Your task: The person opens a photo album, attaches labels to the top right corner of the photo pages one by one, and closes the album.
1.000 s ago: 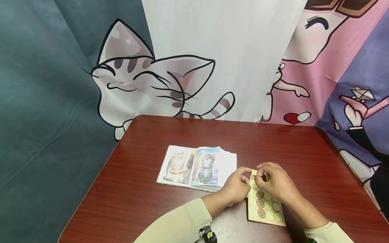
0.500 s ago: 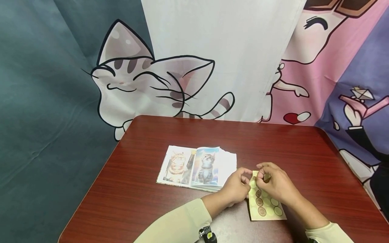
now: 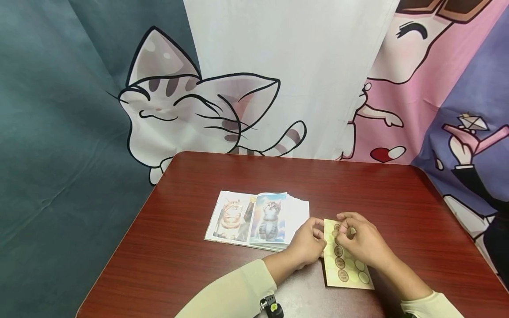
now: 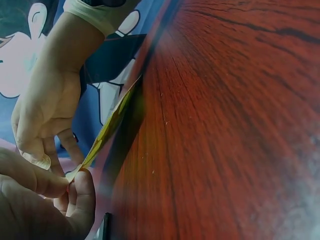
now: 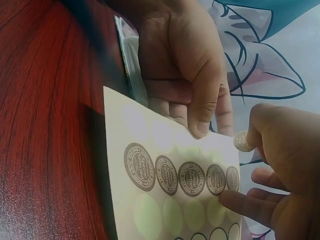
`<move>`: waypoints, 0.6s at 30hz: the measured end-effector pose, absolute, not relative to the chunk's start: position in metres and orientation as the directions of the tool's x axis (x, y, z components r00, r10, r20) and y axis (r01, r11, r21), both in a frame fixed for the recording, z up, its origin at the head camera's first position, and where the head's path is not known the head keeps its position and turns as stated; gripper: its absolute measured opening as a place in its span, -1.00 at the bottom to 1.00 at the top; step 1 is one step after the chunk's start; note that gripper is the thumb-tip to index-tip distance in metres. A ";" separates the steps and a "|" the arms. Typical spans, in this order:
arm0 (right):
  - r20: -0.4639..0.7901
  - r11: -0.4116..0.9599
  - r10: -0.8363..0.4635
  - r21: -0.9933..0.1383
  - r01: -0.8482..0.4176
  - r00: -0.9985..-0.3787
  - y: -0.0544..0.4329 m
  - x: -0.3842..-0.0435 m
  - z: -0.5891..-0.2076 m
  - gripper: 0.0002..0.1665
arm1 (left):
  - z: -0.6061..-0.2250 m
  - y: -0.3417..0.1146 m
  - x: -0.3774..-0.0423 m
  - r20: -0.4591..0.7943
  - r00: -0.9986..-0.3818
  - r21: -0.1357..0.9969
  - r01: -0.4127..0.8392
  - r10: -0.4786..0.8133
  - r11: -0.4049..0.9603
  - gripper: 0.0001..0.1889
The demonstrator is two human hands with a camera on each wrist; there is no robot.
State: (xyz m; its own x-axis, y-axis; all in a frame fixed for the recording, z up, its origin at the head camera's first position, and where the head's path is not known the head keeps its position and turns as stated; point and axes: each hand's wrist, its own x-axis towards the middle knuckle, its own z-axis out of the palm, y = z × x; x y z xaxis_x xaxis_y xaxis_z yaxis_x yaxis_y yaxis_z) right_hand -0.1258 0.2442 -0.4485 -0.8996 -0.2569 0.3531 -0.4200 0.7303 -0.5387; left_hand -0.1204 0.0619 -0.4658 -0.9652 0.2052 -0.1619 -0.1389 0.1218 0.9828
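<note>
My left hand (image 3: 306,244) pinches the left edge of a yellow sticker sheet (image 3: 333,282) between thumb and fingers. The sheet carries rows of round stickers, brown printed seals (image 5: 192,179) in one row and pale blank circles beside them. In the left wrist view it is seen nearly edge-on, slanting up off the table. My right hand (image 3: 365,242) is over the sheet's upper part, pinching one small round sticker (image 5: 243,141) between thumb and forefinger. That sticker is apart from the sheet, just past its edge in the right wrist view. Another right finger touches the printed row.
An open picture book (image 3: 234,221) with cat photos lies left of the sheet, close by the left forearm. Both rest on a reddish-brown wooden table (image 3: 159,265). A cartoon-printed cloth (image 3: 286,53) hangs behind the table's far edge.
The sheet has shifted slightly left and its top edge tilts a little differently, uncovering more of the upper printed stickers. Both hands stay nearly in place.
</note>
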 end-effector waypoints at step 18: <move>0.356 0.725 -0.233 -0.556 -0.405 -0.905 0.246 -0.125 -0.452 -0.63 | -0.462 0.052 -0.119 -0.085 -0.977 0.915 0.001 0.196 0.403 -0.66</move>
State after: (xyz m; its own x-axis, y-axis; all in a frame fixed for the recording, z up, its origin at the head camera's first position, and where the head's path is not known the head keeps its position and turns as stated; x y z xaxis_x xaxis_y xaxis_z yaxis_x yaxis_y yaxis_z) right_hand -0.1251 0.2459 -0.4524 -0.9051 -0.2327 0.3558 -0.4052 0.7254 -0.5564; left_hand -0.1193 0.0518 -0.4620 -0.9770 0.1958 -0.0846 0.0014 0.4026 0.9154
